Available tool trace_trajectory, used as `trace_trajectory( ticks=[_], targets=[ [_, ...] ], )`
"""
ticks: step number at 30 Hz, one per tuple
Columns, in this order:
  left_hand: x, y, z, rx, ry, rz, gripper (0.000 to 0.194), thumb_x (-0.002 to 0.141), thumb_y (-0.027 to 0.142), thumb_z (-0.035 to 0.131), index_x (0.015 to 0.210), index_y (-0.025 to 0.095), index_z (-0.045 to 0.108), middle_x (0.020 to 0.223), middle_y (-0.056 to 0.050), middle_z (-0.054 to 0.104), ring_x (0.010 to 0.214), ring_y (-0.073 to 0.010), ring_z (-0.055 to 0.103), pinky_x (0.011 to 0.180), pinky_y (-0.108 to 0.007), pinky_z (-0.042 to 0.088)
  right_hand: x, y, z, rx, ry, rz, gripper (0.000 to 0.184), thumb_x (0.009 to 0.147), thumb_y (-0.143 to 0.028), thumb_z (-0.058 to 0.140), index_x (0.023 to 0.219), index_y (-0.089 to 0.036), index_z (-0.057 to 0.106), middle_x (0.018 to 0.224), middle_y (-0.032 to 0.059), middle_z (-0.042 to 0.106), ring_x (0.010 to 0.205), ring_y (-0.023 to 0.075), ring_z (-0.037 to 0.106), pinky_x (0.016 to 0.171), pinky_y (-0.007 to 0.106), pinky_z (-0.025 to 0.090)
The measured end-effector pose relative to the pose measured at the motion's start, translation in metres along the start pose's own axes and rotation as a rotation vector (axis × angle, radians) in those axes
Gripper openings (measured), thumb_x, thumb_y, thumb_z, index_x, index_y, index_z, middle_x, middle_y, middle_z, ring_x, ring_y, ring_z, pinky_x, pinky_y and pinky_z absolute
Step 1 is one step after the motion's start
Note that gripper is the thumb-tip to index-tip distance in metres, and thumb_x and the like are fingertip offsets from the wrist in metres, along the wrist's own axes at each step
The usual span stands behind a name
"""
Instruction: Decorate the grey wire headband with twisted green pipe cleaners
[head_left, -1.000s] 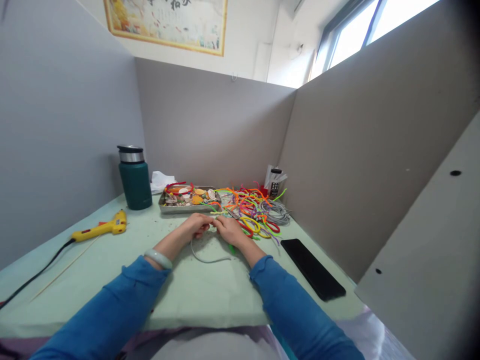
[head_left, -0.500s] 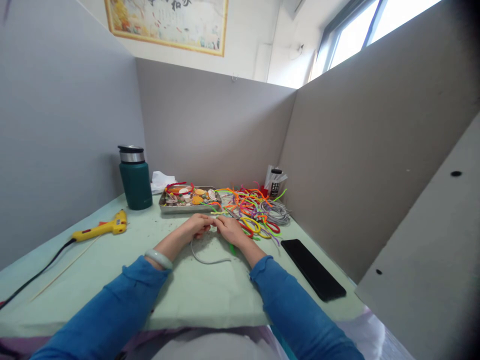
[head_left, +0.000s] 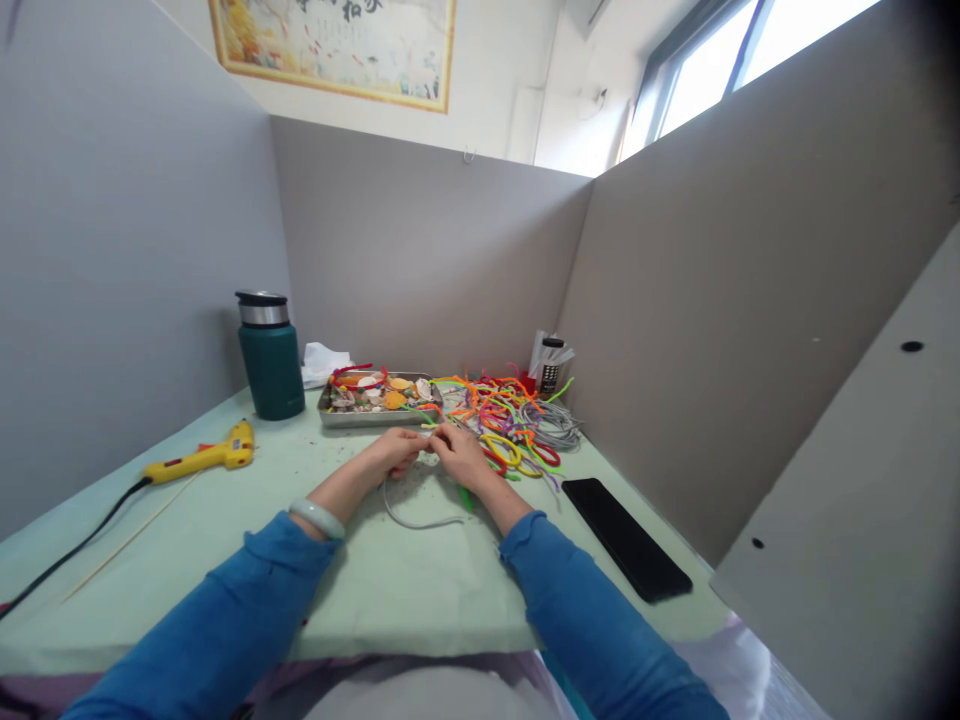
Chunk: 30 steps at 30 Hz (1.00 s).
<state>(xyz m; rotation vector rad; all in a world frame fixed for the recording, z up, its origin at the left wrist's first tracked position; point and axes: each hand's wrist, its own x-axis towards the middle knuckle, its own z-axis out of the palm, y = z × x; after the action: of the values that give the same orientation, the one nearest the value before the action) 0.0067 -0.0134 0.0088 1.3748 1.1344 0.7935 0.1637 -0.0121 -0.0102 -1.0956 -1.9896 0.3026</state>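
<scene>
My left hand (head_left: 394, 452) and my right hand (head_left: 461, 458) meet fingertip to fingertip over the pale green table (head_left: 225, 530). Both are closed in a pinch on a grey pipe cleaner (head_left: 416, 517), whose loose end curves down toward me between my wrists. A green pipe cleaner (head_left: 465, 497) lies under my right wrist. Just beyond my hands is a heap of coloured pipe cleaners (head_left: 506, 415). Blue sleeves cover both forearms, and a pale bangle (head_left: 316, 517) sits on my left wrist.
A metal tray (head_left: 375, 415) of small shells and bits stands behind my hands. A green flask (head_left: 268, 355) is at the back left, a yellow glue gun (head_left: 202, 457) with black cord and a thin wooden stick (head_left: 120, 545) to the left. A black phone (head_left: 625, 537) lies at the right. Grey partitions enclose the table.
My hands have shifted very slightly away from me while still pinching the grey pipe cleaner. Nothing else has moved.
</scene>
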Motion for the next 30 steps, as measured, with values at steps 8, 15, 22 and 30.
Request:
trace_trajectory(
  ticks=[8,15,22,30],
  targets=[
    [0.0018,-0.0011,-0.0001,0.015,0.015,0.001,0.034,0.068,0.043,0.065,0.065,0.02,0.042,0.044,0.011,0.023,0.034,-0.003,0.016,0.036,-0.021,0.012,-0.001,-0.0021,-0.0008,0.013,-0.011,0.003,0.016,0.085,-0.025,0.046,0.078,-0.018,0.058,0.074,0.0003,0.062,0.068,0.0123,0.052,0.062,0.023,0.034],
    [0.0018,-0.001,-0.0008,0.031,0.042,-0.002,0.031,0.068,0.04,0.064,0.065,0.02,0.041,0.044,0.011,0.023,0.034,-0.0034,0.017,0.035,-0.021,0.013,-0.0019,-0.0016,-0.0003,0.013,-0.005,0.012,0.017,0.085,-0.028,0.046,0.08,-0.018,0.059,0.072,-0.0004,0.062,0.066,0.012,0.052,0.06,0.022,0.034],
    [-0.0025,0.0025,0.002,0.036,0.053,0.015,0.033,0.066,0.039,0.066,0.058,0.019,0.04,0.042,0.01,0.027,0.034,-0.0035,0.021,0.036,-0.021,0.016,-0.0021,-0.0012,0.0001,-0.003,-0.009,0.017,0.017,0.084,-0.028,0.046,0.079,-0.018,0.059,0.07,-0.0008,0.061,0.064,0.0119,0.051,0.058,0.022,0.033],
    [-0.0043,0.0037,0.0022,0.025,0.037,0.032,0.036,0.062,0.042,0.07,0.06,0.018,0.043,0.045,0.009,0.028,0.036,-0.0028,0.021,0.038,-0.022,0.013,0.0006,0.0005,0.0014,0.113,-0.006,0.066,0.015,0.081,-0.027,0.047,0.074,-0.017,0.057,0.065,-0.0015,0.059,0.061,0.0113,0.05,0.057,0.022,0.035]
  ],
)
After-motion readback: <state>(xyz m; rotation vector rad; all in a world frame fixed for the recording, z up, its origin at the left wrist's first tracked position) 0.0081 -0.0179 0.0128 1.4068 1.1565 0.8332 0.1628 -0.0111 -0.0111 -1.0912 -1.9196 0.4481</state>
